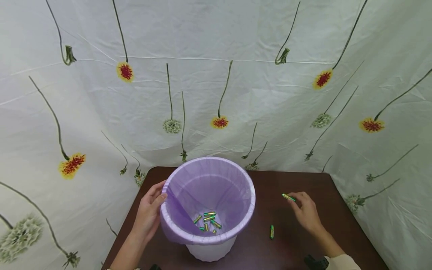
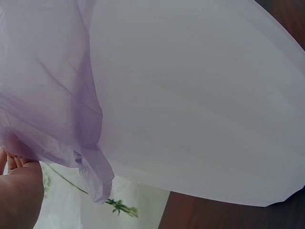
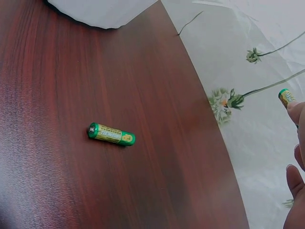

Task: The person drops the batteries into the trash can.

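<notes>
A white trash can (image 1: 210, 252) lined with a purple bag (image 1: 216, 180) stands on the table, its mouth tilted toward me. My left hand (image 1: 148, 208) grips its left rim, thumb over the lip, fingers outside; in the left wrist view the hand (image 2: 21, 191) shows beside the bag's hanging edge. Several green-and-gold batteries (image 1: 209, 218) lie at the bottom of the can. To the right, my right hand (image 1: 305, 210) pinches a battery (image 1: 288, 197) between thumb and fingers above the table. One more battery (image 1: 272, 232) lies on the tabletop, below and left of that hand.
The dark brown wooden table (image 1: 256, 255) has its back edge against a white flower-print cloth (image 1: 270, 93), which also hangs along both sides. A dark wrist strap (image 1: 315, 261) shows at the right sleeve.
</notes>
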{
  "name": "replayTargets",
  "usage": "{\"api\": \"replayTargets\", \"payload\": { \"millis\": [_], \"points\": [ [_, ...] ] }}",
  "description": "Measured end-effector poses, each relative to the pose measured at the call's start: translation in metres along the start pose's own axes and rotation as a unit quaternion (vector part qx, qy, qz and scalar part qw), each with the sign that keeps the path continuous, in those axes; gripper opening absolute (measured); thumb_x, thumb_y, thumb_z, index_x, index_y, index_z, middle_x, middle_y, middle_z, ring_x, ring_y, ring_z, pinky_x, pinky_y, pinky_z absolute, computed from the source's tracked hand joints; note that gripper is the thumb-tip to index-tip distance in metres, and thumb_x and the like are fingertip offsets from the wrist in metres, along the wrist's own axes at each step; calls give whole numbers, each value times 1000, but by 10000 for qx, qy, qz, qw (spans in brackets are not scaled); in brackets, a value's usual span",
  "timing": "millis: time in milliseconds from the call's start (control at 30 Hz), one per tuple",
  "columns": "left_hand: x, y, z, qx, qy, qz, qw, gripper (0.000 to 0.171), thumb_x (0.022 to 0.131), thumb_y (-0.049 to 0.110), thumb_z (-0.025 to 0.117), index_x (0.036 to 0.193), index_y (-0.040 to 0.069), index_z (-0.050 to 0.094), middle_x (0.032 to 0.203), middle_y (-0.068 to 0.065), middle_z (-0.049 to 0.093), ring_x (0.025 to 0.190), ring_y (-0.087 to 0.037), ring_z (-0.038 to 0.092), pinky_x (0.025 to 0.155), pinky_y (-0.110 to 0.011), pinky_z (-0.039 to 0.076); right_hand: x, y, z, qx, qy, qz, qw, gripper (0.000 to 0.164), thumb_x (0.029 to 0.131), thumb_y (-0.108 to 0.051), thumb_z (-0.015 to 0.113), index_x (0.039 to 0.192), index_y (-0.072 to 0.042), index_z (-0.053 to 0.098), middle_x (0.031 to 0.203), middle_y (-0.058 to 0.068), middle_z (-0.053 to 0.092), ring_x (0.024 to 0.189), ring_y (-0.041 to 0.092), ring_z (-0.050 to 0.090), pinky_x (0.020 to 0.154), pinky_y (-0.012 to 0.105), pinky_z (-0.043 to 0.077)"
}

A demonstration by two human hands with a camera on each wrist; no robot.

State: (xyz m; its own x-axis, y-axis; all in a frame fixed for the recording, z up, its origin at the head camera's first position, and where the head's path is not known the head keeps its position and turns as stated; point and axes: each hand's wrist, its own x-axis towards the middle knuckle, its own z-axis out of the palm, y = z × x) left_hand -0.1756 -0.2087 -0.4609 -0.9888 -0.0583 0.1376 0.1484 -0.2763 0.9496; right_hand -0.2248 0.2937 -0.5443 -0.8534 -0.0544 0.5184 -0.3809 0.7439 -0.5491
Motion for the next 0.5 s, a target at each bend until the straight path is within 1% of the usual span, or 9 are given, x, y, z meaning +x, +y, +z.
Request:
{"api": "replayTargets", "payload": {
  "millis": [200, 500],
  "points": [
    [-1, 1, -1, 5, 26, -27, 10000, 42, 105, 2, 56, 144, -7, 45, 127, -6, 64, 108, -18, 64, 87, -30, 57, 7, -6, -4, 100, -36, -75, 9999, 17, 91, 3, 76, 106, -4, 76, 94, 4, 61, 79, 16, 52, 63, 33, 42],
    [0, 0, -1, 6, -27, -18, 10000, 43, 105, 3, 56, 145, -8, 44, 127, -7, 64, 109, -19, 64, 87, -30, 57, 11, -9, -6, 63, -119, -190, 9997, 18, 91, 3, 76, 107, -5, 75, 96, 3, 62, 84, 17, 54, 65, 35, 43]
  ]
}}
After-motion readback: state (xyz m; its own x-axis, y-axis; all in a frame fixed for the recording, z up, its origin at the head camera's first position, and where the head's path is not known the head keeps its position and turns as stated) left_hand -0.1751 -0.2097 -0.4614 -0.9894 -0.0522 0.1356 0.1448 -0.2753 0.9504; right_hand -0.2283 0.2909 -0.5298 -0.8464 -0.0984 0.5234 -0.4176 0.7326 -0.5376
